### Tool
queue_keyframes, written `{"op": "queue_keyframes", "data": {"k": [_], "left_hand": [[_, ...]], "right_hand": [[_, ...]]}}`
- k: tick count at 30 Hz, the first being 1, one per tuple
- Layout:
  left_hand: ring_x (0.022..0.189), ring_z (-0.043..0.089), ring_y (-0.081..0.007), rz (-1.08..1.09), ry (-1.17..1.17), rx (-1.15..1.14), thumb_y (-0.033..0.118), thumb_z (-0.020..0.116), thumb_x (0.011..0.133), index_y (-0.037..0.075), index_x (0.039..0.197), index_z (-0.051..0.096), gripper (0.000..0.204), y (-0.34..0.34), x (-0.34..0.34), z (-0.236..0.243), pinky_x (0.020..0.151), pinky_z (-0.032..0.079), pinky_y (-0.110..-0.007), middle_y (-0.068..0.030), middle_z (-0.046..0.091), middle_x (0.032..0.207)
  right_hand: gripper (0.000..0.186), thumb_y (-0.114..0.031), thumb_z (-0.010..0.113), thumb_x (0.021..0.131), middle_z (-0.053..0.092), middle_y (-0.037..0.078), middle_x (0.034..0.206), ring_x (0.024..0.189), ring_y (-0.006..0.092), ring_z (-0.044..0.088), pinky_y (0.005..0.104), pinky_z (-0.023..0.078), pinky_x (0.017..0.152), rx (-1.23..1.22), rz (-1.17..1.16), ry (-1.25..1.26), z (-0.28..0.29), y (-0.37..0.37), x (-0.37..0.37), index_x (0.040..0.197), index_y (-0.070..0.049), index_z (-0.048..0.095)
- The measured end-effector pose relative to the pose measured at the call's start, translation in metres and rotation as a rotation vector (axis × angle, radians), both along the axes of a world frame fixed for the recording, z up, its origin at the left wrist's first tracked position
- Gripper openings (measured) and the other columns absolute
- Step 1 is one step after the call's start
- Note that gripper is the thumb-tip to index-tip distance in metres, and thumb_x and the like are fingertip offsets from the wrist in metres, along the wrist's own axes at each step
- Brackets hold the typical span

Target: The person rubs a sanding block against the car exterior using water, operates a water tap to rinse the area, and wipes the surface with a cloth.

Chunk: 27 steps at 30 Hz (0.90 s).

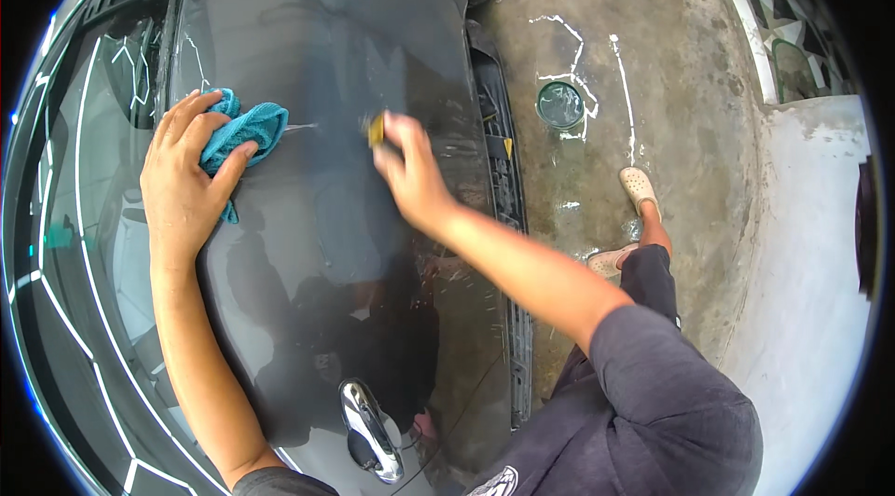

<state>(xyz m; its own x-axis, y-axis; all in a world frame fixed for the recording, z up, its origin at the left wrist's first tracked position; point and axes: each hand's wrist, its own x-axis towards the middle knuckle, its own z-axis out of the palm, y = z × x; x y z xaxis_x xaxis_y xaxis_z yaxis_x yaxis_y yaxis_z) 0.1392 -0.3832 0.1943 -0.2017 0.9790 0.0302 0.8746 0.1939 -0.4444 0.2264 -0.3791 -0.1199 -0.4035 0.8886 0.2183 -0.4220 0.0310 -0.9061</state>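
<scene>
On a grey car [317,216], a soft-looking blue cloth [254,134] is gripped by the left hand [184,165]; to its right, a blurred yellow block [377,130] is pinched by the right hand [416,174]. Both seem light; the cloth is best held bunched.

1. From my remote station, I saw a dark grey short-sleeved shirt [685,393]; its right sleeve [634,337] began well back along the arm from the right hand [415,174].
2. Well below the left hand's [184,165] grip, I made out the left sleeve [280,482], likewise dark.
3. A white printed mark [499,482] showed on the shirt front, below the right grip.
4. I noted dark shorts [650,282] and rounded beige clogs [637,188], right of that grip.
</scene>
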Motion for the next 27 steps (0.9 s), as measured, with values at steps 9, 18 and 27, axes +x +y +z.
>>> {"op": "queue_keyframes", "data": {"k": [9,18,27], "left_hand": [[0.136,0.057,-0.0326,0.028,-0.028,0.001,0.02,0.085,0.077,0.004,0.101,0.071,0.032,-0.008,-0.008,-0.004,0.109,0.048,-0.045,-0.0075,0.069,0.133],[0.136,0.057,-0.034,-0.016,-0.061,0.017,0.02,0.085,0.077,0.005,0.1,0.07,0.032,0.022,0.0,-0.01,0.11,0.047,-0.047,-0.0081,0.069,0.133],[0.135,0.057,-0.0359,0.041,-0.034,-0.022,0.02,0.085,0.074,0.003,0.098,0.068,0.034,-0.014,-0.01,-0.001,0.11,0.046,-0.047,-0.0097,0.069,0.132]], "right_hand": [[0.056,-0.009,0.072,0.093,0.051,0.019,0.142,0.133,0.0393,0.048,0.0503,0.038,0.113,0.008,0.127,-0.021,0.009,-0.098,0.067,0.144,-0.006,0.049],[0.043,-0.016,0.065,0.099,0.057,0.021,0.138,0.128,0.0398,0.053,0.0484,0.041,0.109,-0.178,-0.078,-0.116,-0.044,0.123,-0.064,0.137,-0.001,0.052],[0.049,-0.011,0.067,0.097,0.055,0.019,0.142,0.135,0.0374,0.049,0.0486,0.035,0.115,-0.181,0.143,0.04,-0.012,0.014,-0.019,0.142,-0.003,0.05]]}}
